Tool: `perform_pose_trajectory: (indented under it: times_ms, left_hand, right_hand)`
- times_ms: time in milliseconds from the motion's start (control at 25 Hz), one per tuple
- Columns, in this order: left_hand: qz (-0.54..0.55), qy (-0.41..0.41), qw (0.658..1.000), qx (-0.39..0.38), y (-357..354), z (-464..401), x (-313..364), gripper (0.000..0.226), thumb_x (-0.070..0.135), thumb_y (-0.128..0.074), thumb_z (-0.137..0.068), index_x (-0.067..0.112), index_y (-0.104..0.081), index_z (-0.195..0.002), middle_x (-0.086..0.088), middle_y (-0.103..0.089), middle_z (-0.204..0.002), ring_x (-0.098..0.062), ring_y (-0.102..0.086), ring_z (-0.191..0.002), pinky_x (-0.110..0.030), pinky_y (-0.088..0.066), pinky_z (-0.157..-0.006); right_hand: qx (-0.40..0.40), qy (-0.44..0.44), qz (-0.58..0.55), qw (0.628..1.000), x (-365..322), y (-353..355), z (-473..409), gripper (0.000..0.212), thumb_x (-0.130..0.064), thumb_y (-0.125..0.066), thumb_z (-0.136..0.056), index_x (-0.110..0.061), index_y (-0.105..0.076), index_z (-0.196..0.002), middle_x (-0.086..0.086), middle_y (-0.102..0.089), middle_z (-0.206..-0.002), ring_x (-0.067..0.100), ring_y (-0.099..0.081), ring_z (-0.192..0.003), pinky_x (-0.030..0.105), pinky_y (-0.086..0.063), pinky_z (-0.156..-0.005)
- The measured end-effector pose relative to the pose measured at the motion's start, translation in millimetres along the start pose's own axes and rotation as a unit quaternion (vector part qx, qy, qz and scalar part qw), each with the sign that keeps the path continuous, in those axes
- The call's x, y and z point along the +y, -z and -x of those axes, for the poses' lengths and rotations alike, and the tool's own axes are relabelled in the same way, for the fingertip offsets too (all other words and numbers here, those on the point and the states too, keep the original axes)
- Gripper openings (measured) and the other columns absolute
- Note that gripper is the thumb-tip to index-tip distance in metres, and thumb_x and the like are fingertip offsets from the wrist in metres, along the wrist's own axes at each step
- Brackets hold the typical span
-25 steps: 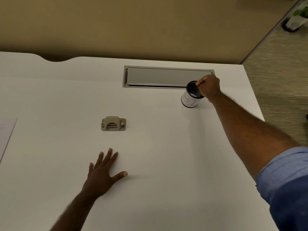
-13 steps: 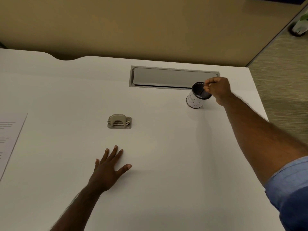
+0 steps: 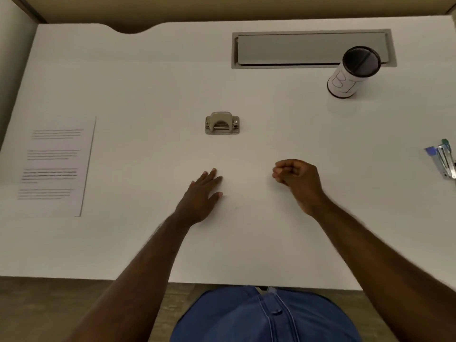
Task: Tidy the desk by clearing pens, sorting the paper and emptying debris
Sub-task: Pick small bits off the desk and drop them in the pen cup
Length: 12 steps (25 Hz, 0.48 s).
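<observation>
A white pen cup [image 3: 350, 75] with a dark rim stands at the back right of the white desk [image 3: 138, 243]; a dark pen shows inside it. A printed sheet of paper [image 3: 55, 166] lies flat at the left. A metal hole punch [image 3: 222, 123] sits in the middle. Several pens [image 3: 443, 157] lie bunched at the right edge. My left hand [image 3: 201, 196] rests flat on the desk, fingers spread, below the punch. My right hand [image 3: 297, 180] hovers beside it with the fingers curled in, and nothing shows in it.
A grey cable tray lid [image 3: 296, 49] is set into the desk at the back, just behind the cup. A tan partition wall [image 3: 222, 7] runs along the far edge. The desk's near edge is close to my body.
My right hand has left the cup at the back right and pulled back to the middle of the desk. The view has swung down, bringing the whole paper and the pens at the right into sight.
</observation>
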<state>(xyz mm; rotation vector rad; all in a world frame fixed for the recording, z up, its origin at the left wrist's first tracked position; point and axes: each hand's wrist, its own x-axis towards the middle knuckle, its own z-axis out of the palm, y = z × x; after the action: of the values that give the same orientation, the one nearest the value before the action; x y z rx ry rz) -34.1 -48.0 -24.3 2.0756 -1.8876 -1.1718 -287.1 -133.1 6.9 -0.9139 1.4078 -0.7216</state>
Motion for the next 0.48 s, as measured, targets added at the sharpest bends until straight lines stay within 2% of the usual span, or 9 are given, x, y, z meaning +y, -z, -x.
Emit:
perform_pose_trajectory:
  times_ms: [120,240,320,400,480]
  left_hand:
    - [-0.037,-0.026,0.999,-0.015,-7.1,17.3,-9.8,0.065,0.041,-0.046,-0.096,0.02,-0.017,-0.151,0.005,-0.001,-0.16,-0.016,0.003,-0.148,-0.042,-0.004,-0.119]
    - [-0.106,-0.046,0.992,-0.039,-23.5,36.0,-16.3,0.082,0.057,-0.045,-0.09,0.024,-0.002,-0.152,0.002,0.012,-0.16,-0.02,0.014,-0.147,-0.043,0.003,-0.117]
    - [-0.163,-0.059,0.984,-0.047,-34.9,44.0,-16.2,0.089,0.068,-0.04,-0.086,0.031,0.008,-0.15,0.0,0.023,-0.157,-0.024,0.025,-0.144,-0.047,0.01,-0.116]
    - [-0.192,-0.066,0.978,-0.046,-44.2,47.9,-13.5,0.093,0.077,-0.036,-0.081,0.037,0.014,-0.148,-0.003,0.031,-0.155,-0.028,0.032,-0.14,-0.052,0.016,-0.113]
    - [-0.205,-0.067,0.975,-0.046,-49.7,49.5,-11.2,0.094,0.081,-0.034,-0.077,0.042,0.016,-0.146,-0.006,0.035,-0.153,-0.032,0.036,-0.138,-0.056,0.019,-0.11]
  right_hand:
    - [-0.03,-0.01,0.068,0.997,31.8,-30.2,31.7,0.013,0.002,-0.063,-0.083,-0.007,-0.067,-0.091,0.008,-0.07,-0.081,0.016,-0.067,-0.073,0.021,-0.056,-0.07]
    - [-0.01,-0.004,0.123,0.992,54.5,-48.2,49.1,0.01,-0.006,-0.067,-0.081,-0.009,-0.069,-0.09,0.003,-0.072,-0.082,0.013,-0.068,-0.076,0.018,-0.053,-0.072]
    - [0.03,0.031,0.208,0.977,68.2,-55.0,56.4,0.011,-0.014,-0.07,-0.081,-0.009,-0.07,-0.09,0.001,-0.072,-0.086,0.011,-0.064,-0.078,0.008,-0.046,-0.074]
    - [0.068,0.085,0.291,0.951,82.7,-58.8,65.0,0.016,-0.013,-0.066,-0.085,-0.007,-0.07,-0.098,0.006,-0.069,-0.095,0.013,-0.061,-0.087,0.001,-0.037,-0.076]
    - [0.081,0.129,0.325,0.933,98.2,-61.0,76.9,0.023,-0.01,-0.062,-0.087,-0.006,-0.066,-0.109,0.011,-0.064,-0.098,0.013,-0.056,-0.086,0.004,-0.039,-0.079]
